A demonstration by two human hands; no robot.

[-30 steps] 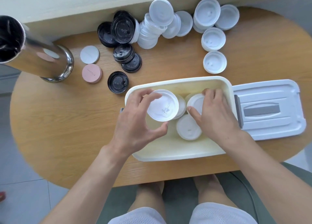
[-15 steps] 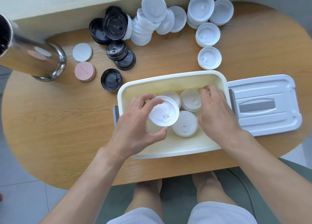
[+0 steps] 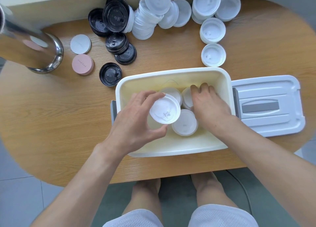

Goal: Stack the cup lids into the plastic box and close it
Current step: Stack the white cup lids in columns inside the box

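Left hand [image 3: 135, 122] pinches one white round lid [image 3: 165, 109] above the cream plastic box [image 3: 172, 149]. Three white lids [image 3: 185, 123] lie inside; right hand [image 3: 209, 105] rests on one, fingers curled.

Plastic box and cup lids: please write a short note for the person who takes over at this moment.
Left hand: grips one white lid above the plastic box.
Right hand: inside the box, fingers on a lid stack by the right wall; grip unclear.
Done: three white stacks in the box.
Left: many white lids and black lids lie on the table behind the box. The box cover lies to its right; the box is not closed.
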